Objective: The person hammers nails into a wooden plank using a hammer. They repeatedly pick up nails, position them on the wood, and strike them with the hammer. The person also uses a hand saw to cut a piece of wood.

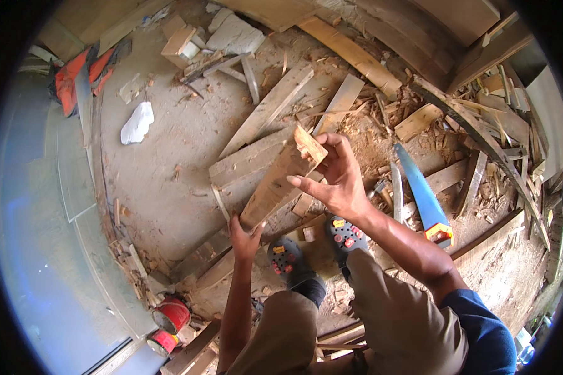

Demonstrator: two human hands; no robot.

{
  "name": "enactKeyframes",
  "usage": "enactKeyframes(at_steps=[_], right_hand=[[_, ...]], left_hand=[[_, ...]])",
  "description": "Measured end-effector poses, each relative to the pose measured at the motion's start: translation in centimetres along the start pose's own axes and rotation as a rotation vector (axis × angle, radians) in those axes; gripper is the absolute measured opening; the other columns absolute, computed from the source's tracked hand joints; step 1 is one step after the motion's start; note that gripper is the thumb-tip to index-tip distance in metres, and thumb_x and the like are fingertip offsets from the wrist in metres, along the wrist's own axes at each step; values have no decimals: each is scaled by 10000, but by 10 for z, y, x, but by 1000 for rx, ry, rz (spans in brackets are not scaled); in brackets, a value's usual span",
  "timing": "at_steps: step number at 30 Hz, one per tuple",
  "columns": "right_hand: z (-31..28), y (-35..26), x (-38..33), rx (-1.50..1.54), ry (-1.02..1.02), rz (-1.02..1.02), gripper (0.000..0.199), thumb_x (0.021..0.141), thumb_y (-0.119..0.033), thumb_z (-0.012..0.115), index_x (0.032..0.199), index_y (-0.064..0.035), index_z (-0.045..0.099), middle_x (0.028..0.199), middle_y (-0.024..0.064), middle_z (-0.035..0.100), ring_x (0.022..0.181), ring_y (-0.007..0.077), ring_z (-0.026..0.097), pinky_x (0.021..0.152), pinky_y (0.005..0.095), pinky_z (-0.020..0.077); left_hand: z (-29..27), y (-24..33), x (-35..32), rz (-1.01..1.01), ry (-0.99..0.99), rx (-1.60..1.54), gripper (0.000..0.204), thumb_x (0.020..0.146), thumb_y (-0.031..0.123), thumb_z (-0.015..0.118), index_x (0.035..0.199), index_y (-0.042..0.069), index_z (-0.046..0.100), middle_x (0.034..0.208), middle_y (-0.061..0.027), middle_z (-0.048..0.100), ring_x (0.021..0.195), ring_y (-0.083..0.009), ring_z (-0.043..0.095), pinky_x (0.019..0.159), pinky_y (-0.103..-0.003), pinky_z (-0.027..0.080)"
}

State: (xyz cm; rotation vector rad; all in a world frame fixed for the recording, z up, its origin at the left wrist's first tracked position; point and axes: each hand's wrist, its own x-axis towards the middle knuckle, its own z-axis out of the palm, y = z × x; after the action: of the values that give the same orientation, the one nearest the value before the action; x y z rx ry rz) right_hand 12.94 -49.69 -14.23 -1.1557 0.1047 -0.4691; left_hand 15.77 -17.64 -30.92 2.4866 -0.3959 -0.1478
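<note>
Between my hands is a thick wooden block, held at a slant above the floor. Its upper end is pale, rough and splintered, while the long faces are brown and worn. My left hand grips the lower end, thumb and fingers on either side. At the upper end, my right hand has its fingers behind the broken edge and its thumb stretched along the near face. Beyond the block lie grey planks on the dirt floor. A handsaw with a blue blade and orange handle lies to the right.
Scrap boards and wood chips cover the right side, with a long curved timber across them. Two red cans stand at lower left beside a blue-grey panel. A white chunk lies farther back. My shoes are just below the block.
</note>
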Motion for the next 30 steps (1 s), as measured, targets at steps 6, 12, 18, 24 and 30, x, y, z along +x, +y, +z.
enactKeyframes(at_steps=[6, 12, 18, 24, 30], right_hand=[[11, -9, 2, -48, -96, 17, 663, 829, -19, 823, 1353, -15, 417, 1302, 132, 588, 1199, 213, 606, 1008, 395, 523], [18, -21, 14, -325, -269, -50, 902, 832, -119, 839, 1531, -4, 281, 1490, 208, 456, 1368, 280, 475, 1164, 451, 375], [-55, 16, -9, -574, -209, 419, 563, 1035, -429, 555, 1321, 56, 554, 1234, 209, 660, 1174, 276, 627, 1036, 408, 476], [-53, 25, -74, -271, -84, 547, 495, 1094, -283, 460, 1421, 88, 454, 1361, 186, 591, 1245, 250, 582, 1059, 364, 469], [-35, 37, -70, -183, -107, 434, 514, 1051, -173, 561, 1461, 89, 398, 1376, 155, 567, 1311, 209, 511, 1098, 355, 424]], left_hand=[[-35, 100, 36, 73, -129, -414, 803, 773, 209, 859, 1419, -34, 448, 1418, -244, 531, 1285, -359, 554, 1053, -448, 457], [-52, 130, 50, 100, -62, -582, 774, 703, 156, 921, 1324, -22, 497, 1201, -141, 611, 1139, -234, 620, 934, -388, 527], [-55, 143, 51, -473, 47, -1354, 518, 868, 147, 754, 1313, 57, 504, 1180, -94, 613, 1083, -242, 628, 963, -466, 518], [-34, 134, 47, -933, 189, -1832, 593, 893, 330, 728, 1349, 48, 474, 1347, -146, 567, 1274, -348, 546, 1039, -608, 497], [-23, 130, 41, -1008, 247, -1822, 652, 885, 366, 757, 1379, 43, 480, 1381, -136, 564, 1274, -350, 552, 1056, -619, 488]])
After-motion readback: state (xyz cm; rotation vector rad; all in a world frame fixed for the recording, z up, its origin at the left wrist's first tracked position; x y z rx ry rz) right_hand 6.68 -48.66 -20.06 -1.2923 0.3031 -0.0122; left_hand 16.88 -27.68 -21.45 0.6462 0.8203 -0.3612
